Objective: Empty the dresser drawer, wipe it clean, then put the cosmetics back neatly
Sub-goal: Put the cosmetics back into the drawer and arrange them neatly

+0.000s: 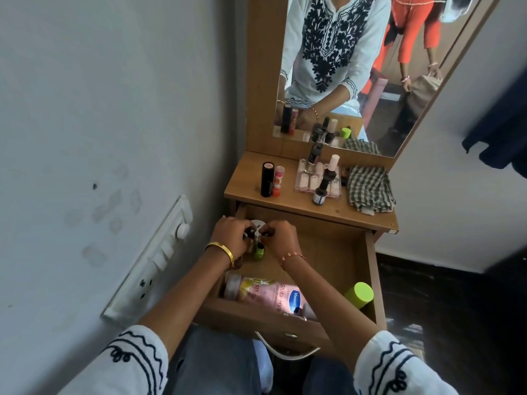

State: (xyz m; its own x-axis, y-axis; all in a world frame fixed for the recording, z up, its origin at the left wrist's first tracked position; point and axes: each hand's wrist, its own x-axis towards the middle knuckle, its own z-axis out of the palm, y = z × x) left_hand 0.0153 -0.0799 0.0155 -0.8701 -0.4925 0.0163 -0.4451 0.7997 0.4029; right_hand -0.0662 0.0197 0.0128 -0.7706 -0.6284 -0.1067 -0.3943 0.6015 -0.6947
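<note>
Nearest, along the front wall of the open drawer point(370, 269), a pink lotion bottle point(265, 292) lay on its side, its long axis running along that front edge, cap end toward the left corner; a green-capped container point(360, 295) leaned in the front right corner, cap up and tilted outward. Farther in, at the back left corner, the left hand point(231, 235) and right hand point(281, 238) met over a cluster of small bottles; both had fingers curled, seemingly pinching dark caps, though exactly which bottle each held could not be told. A small green-capped bottle point(259, 251) stood upright just below them. The likely mishap was knocking this crowded cluster over, since the wrists hung close above it, and upright narrow bottles topple easily. Beyond, on the dresser top point(242, 189), a black tube point(267, 179) and a pink stick point(278, 181) stood upright near the left edge, a clear tray point(302, 181) of bottles at the middle, a checked cloth point(370, 186) toward the right edge; these tall pieces could also tip if jostled.
</note>
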